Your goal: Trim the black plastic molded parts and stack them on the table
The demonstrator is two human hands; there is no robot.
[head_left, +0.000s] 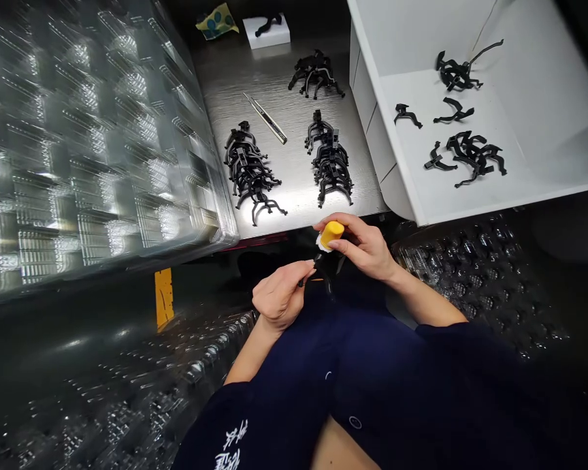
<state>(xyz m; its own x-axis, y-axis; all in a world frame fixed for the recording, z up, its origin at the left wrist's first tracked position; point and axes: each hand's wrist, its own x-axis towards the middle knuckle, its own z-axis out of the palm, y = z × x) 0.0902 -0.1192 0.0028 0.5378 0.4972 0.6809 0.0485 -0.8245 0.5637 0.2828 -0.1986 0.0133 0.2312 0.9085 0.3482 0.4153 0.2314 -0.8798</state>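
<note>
Far left, stacked clear plastic trays [93,143] beside a metal tabletop [294,170], which bears a left row of black branched parts [247,170] and then a slim cutter [267,119]. Below the table's near edge, left hand [280,294] pinching one black piece [326,267] in its fingertips, right hand [367,249] gripping a yellow tool [332,234], its white end at the piece, contact unclear. Rightmost, white bin [529,176], more black parts [475,156] scattered on its floor.
</note>
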